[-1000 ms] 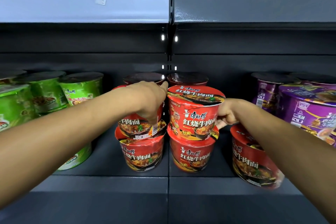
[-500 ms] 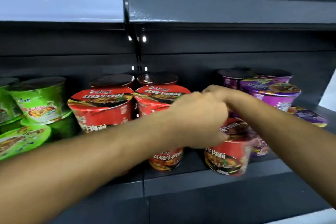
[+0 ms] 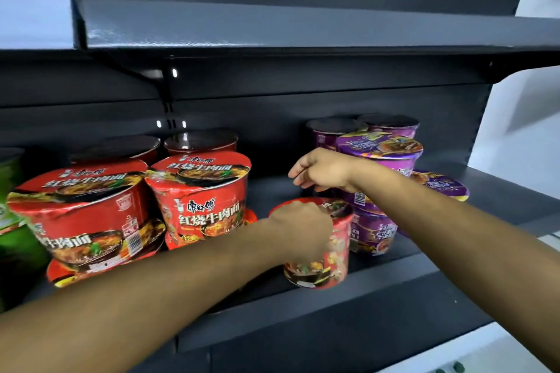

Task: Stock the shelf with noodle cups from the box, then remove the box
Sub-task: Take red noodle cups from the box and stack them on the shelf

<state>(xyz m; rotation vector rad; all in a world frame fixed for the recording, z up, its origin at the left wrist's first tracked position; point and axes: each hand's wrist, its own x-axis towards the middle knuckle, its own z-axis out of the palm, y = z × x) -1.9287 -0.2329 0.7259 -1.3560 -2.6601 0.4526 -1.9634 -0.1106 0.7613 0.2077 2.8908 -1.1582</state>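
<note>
single red noodle cup [image 3: 335, 248] is standing upright near the front edge of the shelf [image 3: 394, 288], in the gap btwn the red stacks [image 3: 206, 206] on its left and the purple cups [image 3: 378, 157] on its right. left grip [image 3: 300, 230] is wrapping round the cup's near side and rim, fingers curling onto it. right grip [image 3: 324, 171] is hovering just above and behind the cup, fingers curled in, nothing showing in them.

judgement: cup is being seated in its spot. doing it well is meaning keeping it upright, sliding it back w/ base flat, lining it up w/ the red row, label facing out.

edges: shelf lip is lying close in front of the cup, so pushing inward is looking safer than letting go here. room: bare shelf floor is running behind the cup to the back wall. purple cups are sitting just beside it on the right, touching or not i can't tell, so little sideways slack. upper shelf [image 3: 272, 27] is hanging well above. box isn't in view.
</note>
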